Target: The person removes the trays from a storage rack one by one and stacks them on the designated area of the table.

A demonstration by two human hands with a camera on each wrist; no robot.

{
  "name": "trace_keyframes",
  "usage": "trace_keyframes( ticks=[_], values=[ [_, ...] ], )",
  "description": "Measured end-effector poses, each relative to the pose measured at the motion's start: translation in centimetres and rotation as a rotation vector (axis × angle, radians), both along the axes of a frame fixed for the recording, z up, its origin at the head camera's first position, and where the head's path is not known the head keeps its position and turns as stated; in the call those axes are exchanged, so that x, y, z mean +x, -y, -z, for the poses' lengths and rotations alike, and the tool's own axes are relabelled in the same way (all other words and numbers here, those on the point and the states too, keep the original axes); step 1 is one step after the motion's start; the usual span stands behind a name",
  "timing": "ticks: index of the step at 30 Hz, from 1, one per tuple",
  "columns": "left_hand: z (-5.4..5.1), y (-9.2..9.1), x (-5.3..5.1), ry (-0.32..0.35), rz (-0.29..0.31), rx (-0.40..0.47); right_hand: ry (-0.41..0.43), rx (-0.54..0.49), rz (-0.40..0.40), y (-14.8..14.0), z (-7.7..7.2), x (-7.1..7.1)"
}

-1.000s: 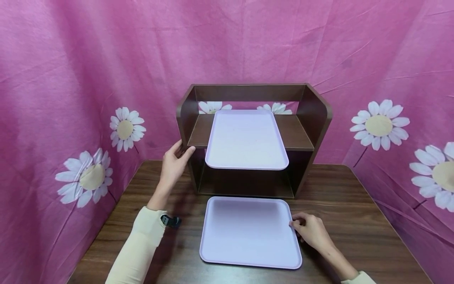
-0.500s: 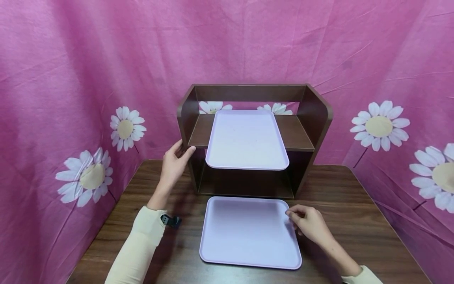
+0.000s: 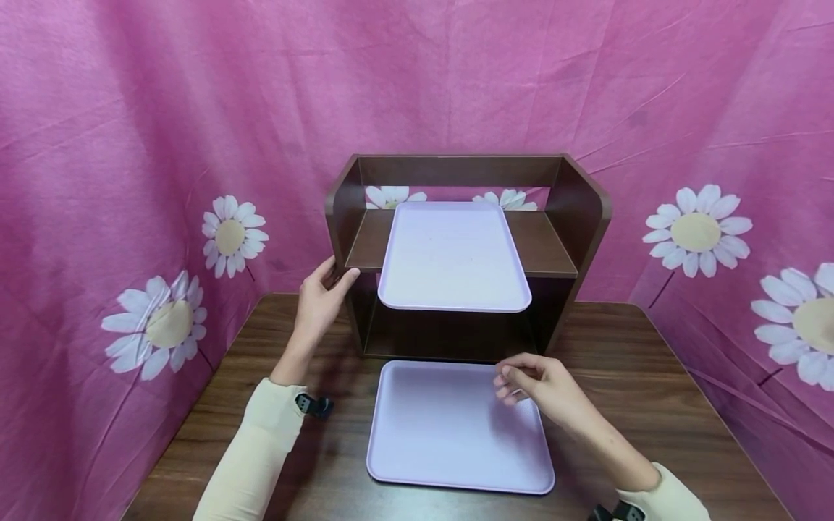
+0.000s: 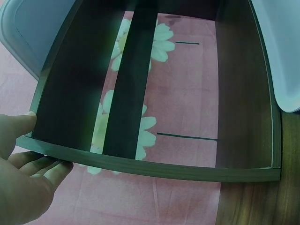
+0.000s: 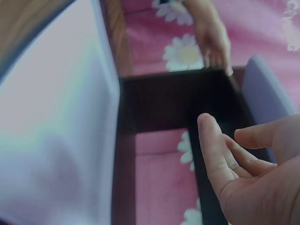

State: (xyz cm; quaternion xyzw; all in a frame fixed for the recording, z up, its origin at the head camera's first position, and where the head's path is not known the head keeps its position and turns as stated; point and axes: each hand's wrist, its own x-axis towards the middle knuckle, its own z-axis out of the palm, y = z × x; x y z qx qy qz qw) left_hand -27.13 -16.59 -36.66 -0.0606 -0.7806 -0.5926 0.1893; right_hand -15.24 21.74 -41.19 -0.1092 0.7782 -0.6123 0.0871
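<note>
A dark brown two-tier desk shelf point(image 3: 579, 206) stands toward the back of the table. My left hand point(image 3: 318, 302) holds its left side panel, the thumb at the front edge and the fingers behind on the outer face, as the left wrist view shows. One lilac tray point(image 3: 454, 257) lies lengthwise on the upper tier and juts out past the front. Another lilac tray point(image 3: 443, 430) lies flat on the table before the shelf. Over that tray's back right corner hovers my right hand point(image 3: 544, 389), fingers loosely bent and nothing between them.
The wooden table point(image 3: 651, 405) extends to both sides of the shelf. A pink curtain point(image 3: 456, 79) printed with white daisies hangs behind and at the sides. The shelf's lower compartment point(image 3: 449, 336) opens toward the front tray.
My right hand has left the front tray's right rim and moved up, inward and toward the shelf. The left hand and both trays have stayed in place.
</note>
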Motion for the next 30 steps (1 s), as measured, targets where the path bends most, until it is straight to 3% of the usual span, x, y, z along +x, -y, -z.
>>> trace_keyframes(
  ticks=[16, 22, 30],
  values=[
    [-0.2, 0.1, 0.1, -0.009, 0.001, -0.002, 0.186, -0.365, -0.097, 3.4, -5.6, -0.5],
    [-0.1, 0.2, -0.1, -0.004, -0.003, -0.008, 0.235, -0.476, -0.093, 4.5, -6.8, -0.7],
    [0.0, 0.1, -0.1, 0.003, 0.002, -0.001, 0.274, -0.725, -0.113, 5.9, -7.5, -0.9]
  ],
)
